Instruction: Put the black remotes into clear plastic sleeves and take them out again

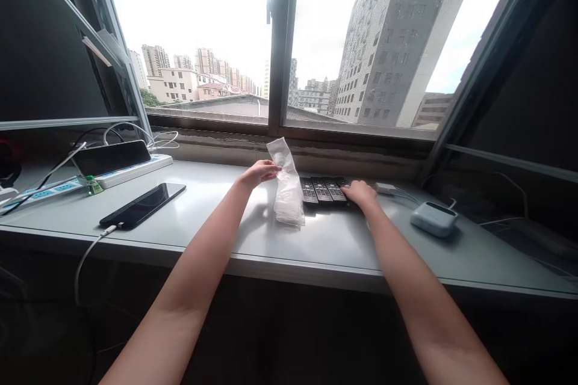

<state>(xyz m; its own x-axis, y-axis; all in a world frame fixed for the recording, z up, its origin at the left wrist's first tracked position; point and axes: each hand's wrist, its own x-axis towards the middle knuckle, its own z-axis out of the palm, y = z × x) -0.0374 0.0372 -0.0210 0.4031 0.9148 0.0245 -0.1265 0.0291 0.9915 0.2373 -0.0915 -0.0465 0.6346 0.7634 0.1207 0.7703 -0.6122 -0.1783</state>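
My left hand pinches the upper left edge of a long, clear plastic bag. The bag hangs upright, its crinkled lower end at the tabletop; whether it is one bag or a few together, I cannot tell. Just right of it, several black remote controls lie side by side in a row, buttons up. The leftmost is close behind the bag's edge. My right hand is closed at the right end of the row, its fingers on the rightmost remote control and partly hidden.
On the left of the grey table lies a black phone with a white cable. Behind it are a power strip, another phone propped up and a small green bottle. A pale blue device sits at right.
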